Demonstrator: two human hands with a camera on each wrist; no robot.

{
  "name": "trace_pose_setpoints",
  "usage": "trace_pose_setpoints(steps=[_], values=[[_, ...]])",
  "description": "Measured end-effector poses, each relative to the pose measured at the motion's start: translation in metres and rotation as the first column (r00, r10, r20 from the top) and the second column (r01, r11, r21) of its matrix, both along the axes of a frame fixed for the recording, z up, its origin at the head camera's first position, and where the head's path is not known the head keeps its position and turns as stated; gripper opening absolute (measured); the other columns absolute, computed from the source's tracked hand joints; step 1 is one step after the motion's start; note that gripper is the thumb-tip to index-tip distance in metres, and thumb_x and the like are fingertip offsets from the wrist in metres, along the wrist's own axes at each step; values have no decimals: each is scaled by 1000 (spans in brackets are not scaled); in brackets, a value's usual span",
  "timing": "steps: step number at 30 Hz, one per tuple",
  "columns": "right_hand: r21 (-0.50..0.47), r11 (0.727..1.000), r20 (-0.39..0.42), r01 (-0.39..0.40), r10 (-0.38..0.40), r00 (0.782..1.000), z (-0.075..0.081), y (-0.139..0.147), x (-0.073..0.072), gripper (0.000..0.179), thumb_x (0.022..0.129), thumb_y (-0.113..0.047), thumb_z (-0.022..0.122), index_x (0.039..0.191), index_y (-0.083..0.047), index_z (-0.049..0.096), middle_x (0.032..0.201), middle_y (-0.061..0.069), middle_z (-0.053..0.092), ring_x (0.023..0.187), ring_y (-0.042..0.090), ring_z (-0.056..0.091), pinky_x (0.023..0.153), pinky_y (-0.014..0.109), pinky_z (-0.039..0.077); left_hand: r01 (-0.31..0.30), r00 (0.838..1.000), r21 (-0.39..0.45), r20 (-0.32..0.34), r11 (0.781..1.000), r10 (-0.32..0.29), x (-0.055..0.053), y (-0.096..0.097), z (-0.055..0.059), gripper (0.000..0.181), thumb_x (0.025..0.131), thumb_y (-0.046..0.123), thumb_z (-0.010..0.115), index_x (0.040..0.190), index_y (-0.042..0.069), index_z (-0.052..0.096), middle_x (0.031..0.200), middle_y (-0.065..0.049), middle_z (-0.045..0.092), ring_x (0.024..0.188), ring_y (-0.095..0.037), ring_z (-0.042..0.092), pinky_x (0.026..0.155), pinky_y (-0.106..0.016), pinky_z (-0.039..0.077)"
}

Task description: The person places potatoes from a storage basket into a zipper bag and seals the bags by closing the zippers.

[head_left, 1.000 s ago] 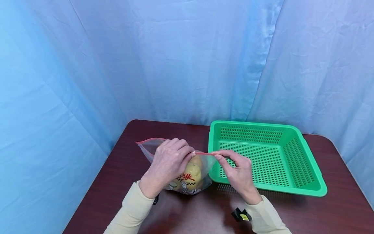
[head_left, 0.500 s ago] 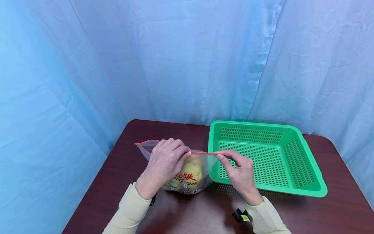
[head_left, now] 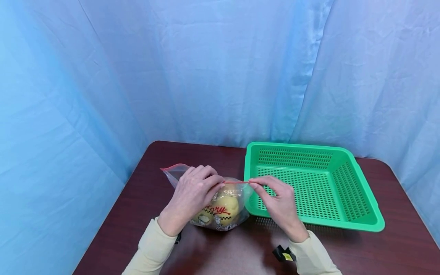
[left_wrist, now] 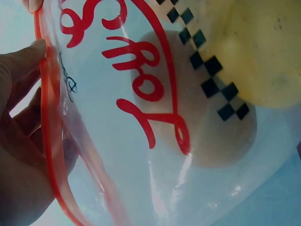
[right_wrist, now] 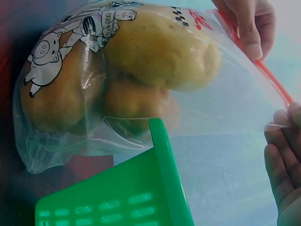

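Observation:
A clear zip-lock bag [head_left: 242, 194] with a red zip strip [head_left: 237, 182], red lettering and cartoon print stands on the table. Inside it lie several potatoes [right_wrist: 162, 52], yellow to brown. My left hand [head_left: 192, 194] pinches the strip near its middle between thumb and fingers, as the left wrist view shows from below. At the bag's right corner, my right hand [head_left: 278, 198] pinches the strip's end. Between the hands the strip runs straight and its two edges lie together. Left of my left hand, the bag's mouth gapes in a loop.
A green perforated basket [head_left: 359, 183] stands on the right of the dark wood table [head_left: 220, 256], its left wall close beside the bag. Light blue curtains [head_left: 220, 72] hang behind the table and at both sides.
My left hand has slid a little left along the strip, uncovering more of the bag's lettering. Both hands have dipped slightly with the strip. The basket has not moved.

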State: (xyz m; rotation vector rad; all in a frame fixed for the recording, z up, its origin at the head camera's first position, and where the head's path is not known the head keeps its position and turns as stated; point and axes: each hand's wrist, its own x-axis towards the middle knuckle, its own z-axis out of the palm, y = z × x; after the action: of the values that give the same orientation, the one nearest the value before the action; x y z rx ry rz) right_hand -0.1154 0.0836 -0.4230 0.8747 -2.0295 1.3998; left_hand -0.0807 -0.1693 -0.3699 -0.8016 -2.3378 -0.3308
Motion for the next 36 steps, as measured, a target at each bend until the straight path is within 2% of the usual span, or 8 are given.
trace_pose_setpoints(steps=[6,15,36], values=[[-45,999,-46,-24,22,999,-1,1,-3,29,80,10,82,99,-11,81,94,2,77,89,11,71,84,17,54,-9,998,-36,-56,999,7,0,2,0,6,93,20,79,99,18,78,98,5,73,92,-14,69,88,-37,53],[-94,995,-93,-16,7,996,-7,1,-7,35,73,17,81,98,-8,80,92,5,77,90,10,71,82,16,53,-26,995,-33,-100,999,22,0,-1,-2,9,96,22,76,98,13,77,95,3,74,90,-15,70,88,-39,52],[-103,995,-82,-11,3,997,-9,3,-7,34,74,17,80,98,-8,80,91,5,76,88,9,71,79,16,53,-45,991,-34,-126,998,41,2,-9,-2,10,95,25,77,97,15,77,91,5,74,85,-14,69,86,-39,52]])
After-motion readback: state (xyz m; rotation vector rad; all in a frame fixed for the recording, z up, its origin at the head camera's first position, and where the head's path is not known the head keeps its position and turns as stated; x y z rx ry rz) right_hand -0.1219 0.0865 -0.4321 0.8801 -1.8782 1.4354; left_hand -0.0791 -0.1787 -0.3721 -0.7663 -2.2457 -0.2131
